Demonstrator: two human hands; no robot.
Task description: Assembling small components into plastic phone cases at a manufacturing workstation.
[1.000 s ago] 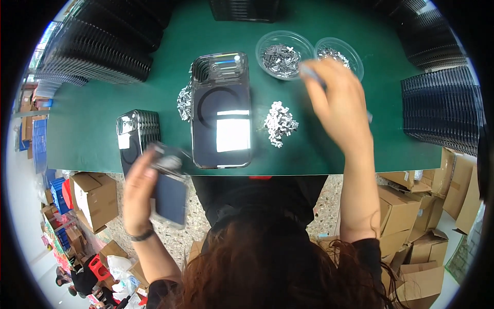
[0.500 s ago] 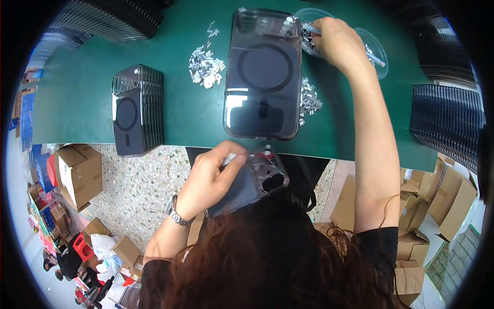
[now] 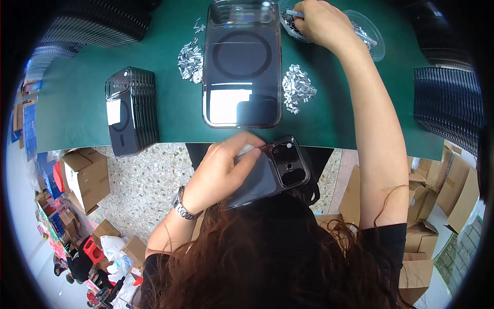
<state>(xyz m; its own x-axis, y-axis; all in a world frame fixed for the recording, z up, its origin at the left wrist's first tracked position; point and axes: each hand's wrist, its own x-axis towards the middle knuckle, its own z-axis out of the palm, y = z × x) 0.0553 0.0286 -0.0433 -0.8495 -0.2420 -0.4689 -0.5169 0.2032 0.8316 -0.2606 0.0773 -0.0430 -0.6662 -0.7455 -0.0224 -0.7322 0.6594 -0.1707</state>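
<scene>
My left hand (image 3: 221,167) is closed on a dark translucent phone case (image 3: 254,177), held tilted just off the table's front edge. The case's camera cutout end points to the right, and a bit of something white shows between thumb and fingers. At the far right, my right hand (image 3: 327,26) pinches a thin pale stick-like tool (image 3: 295,13) over a round clear tub (image 3: 286,26) of small metallic parts. Its fingertips are partly hidden. Between my hands, a large smoky phone case (image 3: 242,95) with a dark ring lies on the green table.
Small silvery pieces lie in a left pile (image 3: 190,64) and a right pile (image 3: 298,87). A second clear tub (image 3: 378,44) holds another pale stick. A row of phone cases (image 3: 131,113) stands at left; black stacked trays (image 3: 445,100) stand at right. Cardboard boxes (image 3: 85,175) sit on the floor.
The view has shifted, so the table's things appear farther left and up. The case in my left hand has tilted, its camera end now clearer. My right hand stays at the tub.
</scene>
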